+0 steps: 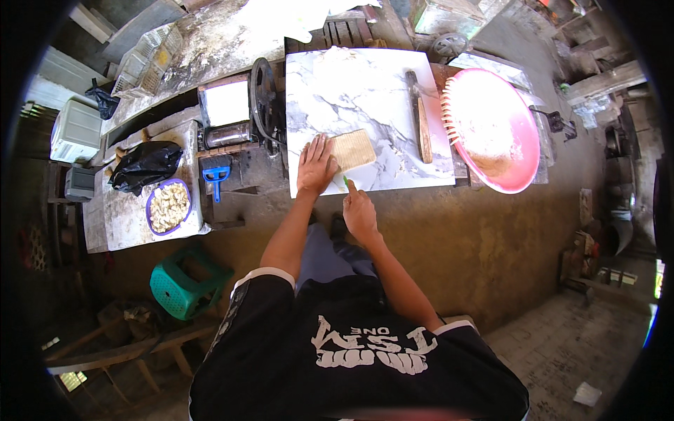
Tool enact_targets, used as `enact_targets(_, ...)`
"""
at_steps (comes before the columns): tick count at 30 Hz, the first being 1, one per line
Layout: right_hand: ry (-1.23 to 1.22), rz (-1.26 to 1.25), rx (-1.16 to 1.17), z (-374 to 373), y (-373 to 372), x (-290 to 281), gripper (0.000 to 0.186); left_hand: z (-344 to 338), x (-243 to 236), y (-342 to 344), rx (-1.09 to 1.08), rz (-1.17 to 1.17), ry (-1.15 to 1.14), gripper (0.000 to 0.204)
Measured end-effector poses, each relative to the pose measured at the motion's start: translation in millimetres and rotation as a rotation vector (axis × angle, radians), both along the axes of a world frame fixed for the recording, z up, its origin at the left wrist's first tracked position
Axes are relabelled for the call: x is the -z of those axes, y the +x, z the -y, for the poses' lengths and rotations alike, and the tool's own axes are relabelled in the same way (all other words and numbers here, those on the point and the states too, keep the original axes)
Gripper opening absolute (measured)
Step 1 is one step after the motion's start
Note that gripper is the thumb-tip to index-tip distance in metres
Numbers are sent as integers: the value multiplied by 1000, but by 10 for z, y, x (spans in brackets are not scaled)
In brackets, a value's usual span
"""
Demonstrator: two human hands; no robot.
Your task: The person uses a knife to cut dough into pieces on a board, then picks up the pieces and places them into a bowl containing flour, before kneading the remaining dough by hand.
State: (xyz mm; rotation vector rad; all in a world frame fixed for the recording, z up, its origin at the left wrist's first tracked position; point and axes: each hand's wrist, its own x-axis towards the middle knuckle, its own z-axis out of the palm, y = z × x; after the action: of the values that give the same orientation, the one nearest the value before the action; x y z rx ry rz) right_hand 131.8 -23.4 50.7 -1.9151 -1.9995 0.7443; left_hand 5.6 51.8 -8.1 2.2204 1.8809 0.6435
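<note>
On the marble-patterned board (386, 77), near its front edge, lies a pale beige rectangular slab (354, 149) with fine lines across its top. My left hand (317, 166) rests flat at the slab's left edge, its fingers stretched out and pointing away from me. Just in front of the slab, my right hand (359, 212) is closed around a small tool with a green part (345, 180) showing above the fist. This tool looks like a little knife, but its blade is too small to make out. White powder dusts parts of the board.
A long dark blade with a wooden handle (424, 130) lies right on the board. Beyond it stands a pink basin (530, 133) with white powder. Left are a hand-wheel roller machine (263, 105), a blue dustpan-like scoop (216, 175), a purple-rimmed bowl (149, 210) of pale pieces and a green stool (175, 284).
</note>
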Motion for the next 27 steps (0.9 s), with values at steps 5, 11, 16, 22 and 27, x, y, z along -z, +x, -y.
enact_targets(5, 12, -8, -24, 48, 62, 34, 40, -12, 11, 4, -21, -8, -20, 48)
enact_targets(11, -1, 1, -30, 116, 89, 10, 37, -31, 57, -39, -14, 14, 15, 48)
enact_targets(16, -14, 0, -54, 66, 148, -20, 37, -35, 69, -42, -16, 21, 17, 49)
enact_targets(22, 73, -20, -41, -95, 84, -77, 37, -10, 43, -24, -17, 6, -9, 49)
enact_targets(27, 47, -53, -35, -285, -36, -82, 42, 42, 27, 19, -15, -28, -9, 48)
